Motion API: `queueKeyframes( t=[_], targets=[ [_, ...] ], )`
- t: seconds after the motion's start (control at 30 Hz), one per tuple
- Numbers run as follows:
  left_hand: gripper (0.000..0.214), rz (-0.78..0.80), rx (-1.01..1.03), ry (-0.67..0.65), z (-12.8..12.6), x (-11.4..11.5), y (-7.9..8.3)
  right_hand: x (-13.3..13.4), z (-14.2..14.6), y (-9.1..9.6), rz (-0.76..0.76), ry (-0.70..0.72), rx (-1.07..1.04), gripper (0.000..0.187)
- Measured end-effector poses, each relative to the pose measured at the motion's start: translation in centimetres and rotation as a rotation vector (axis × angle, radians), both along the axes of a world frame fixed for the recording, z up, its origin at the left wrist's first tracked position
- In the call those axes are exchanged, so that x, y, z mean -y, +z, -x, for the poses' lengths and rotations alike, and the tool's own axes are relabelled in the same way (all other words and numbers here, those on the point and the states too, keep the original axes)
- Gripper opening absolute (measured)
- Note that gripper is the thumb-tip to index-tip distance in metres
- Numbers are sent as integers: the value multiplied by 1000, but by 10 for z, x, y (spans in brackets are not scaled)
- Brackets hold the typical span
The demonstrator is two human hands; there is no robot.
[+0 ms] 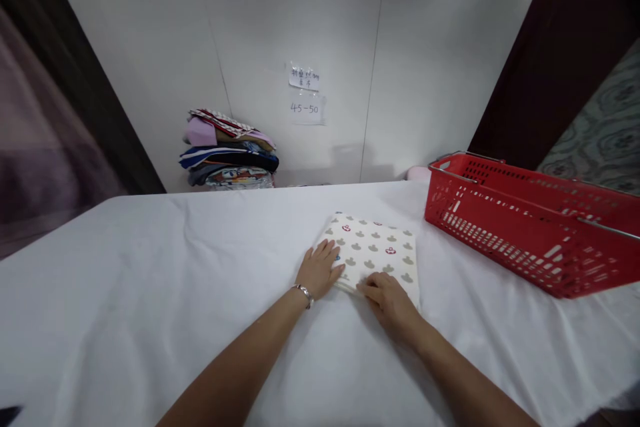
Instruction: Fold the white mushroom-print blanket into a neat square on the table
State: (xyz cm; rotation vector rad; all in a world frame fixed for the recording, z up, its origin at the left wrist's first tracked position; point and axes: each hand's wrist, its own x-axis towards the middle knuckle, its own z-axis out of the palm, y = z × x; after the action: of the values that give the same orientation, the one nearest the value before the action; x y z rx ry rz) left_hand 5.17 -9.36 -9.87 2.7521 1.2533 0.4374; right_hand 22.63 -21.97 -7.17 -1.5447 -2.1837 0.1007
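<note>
Folded cloth: (374, 252) cream, printed with grey and a few red motifs, folded into a flat square, lay near the middle of the table, somewhat toward the right and closer to the far edge than the near one.
Left hand: (319, 271) rested palm down on the cloth's near-left corner, fingers spread and flat, nothing clasped; pressed rather than gripped, most likely to keep the layers from sliding.
Right hand: (387, 299) sat at the cloth's near edge, fingers curled onto the fold; whether the edge was pinched or only pushed flat could not be told.
Bracelet: (303, 293) thin and silvery, worn on the left wrist.
Table: (150, 293) covered with a white sheet, lightly creased, giving a broad flat surface for folding.
Red basket: (530, 227) plastic, with wire handles, stood at the right side of the table near the far edge, well apart from the cloth yet within arm's reach; contents hidden by the perforated wall.
Stack of fabrics: (229, 150) mixed colours, piled against the white wall beyond the far edge, left of centre, kept off the working surface.
Paper notes: (305, 93) two slips stuck on the wall above the far edge, the lower reading 45-50.
</note>
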Motion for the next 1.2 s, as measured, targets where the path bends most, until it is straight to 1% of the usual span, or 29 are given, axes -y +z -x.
queueKeyframes(
  t=[0.1, 0.17, 0.23, 0.3, 0.33, 0.4, 0.47, 0.57, 0.63, 0.7, 0.77, 0.8, 0.87, 0.93, 1.0, 1.03, 1.1, 1.13, 1.2],
  targets=[
    [49, 23, 14, -2, 2, 1, -1, -2, -9, 1, 45, 12, -187, 25],
    [49, 56, 29, -3, 3, 0, 0, -3, -21, 0, 71, -18, -280, 25],
    [50, 100, 48, -9, 3, -1, 2, -2, -36, -6, 32, -134, -299, 23],
    [52, 154, 77, 12, 4, -4, 5, 2, -53, -16, -44, -305, -285, 25],
    [54, 183, 98, 45, 5, -6, 6, 4, -60, -23, -63, -391, -287, 30],
    [57, 233, 145, 147, 7, -9, 9, 10, -69, -37, -34, -534, -327, 46],
    [56, 259, 168, 228, 8, -10, 11, 15, -72, -48, 24, -601, -411, 55],
    [50, 235, 152, 254, 7, -3, 14, 17, -73, -54, 31, -555, -553, 52],
    [50, 217, 137, 265, 7, 9, 14, 15, -80, -51, 58, -532, -615, 50],
    [53, 234, 125, 271, 9, 27, 14, 11, -96, -46, 136, -554, -643, 49],
    [57, 269, 128, 247, 14, 46, 14, 8, -116, -40, 190, -588, -599, 46],
    [58, 291, 137, 226, 17, 54, 14, 7, -125, -37, 180, -596, -536, 43],
    [58, 314, 149, 196, 22, 66, 18, 5, -133, -30, 85, -582, -347, 37],
    [55, 274, 137, 200, 22, 68, 26, 2, -125, -23, -42, -511, -173, 36],
    [52, 177, 126, 187, 15, 63, 34, -3, -102, -16, -116, -398, -76, 40],
    [52, 118, 125, 159, 10, 59, 36, -5, -87, -13, -119, -338, -39, 42],
    [53, 30, 119, 76, -2, 51, 36, -8, -58, -13, -55, -234, 55, 48],
    [54, 24, 105, 46, -7, 47, 33, -9, -46, -14, -5, -195, 107, 51],
    [56, 78, 67, 26, -12, 41, 22, -7, -30, -21, 74, -142, 188, 53]
  ],
)
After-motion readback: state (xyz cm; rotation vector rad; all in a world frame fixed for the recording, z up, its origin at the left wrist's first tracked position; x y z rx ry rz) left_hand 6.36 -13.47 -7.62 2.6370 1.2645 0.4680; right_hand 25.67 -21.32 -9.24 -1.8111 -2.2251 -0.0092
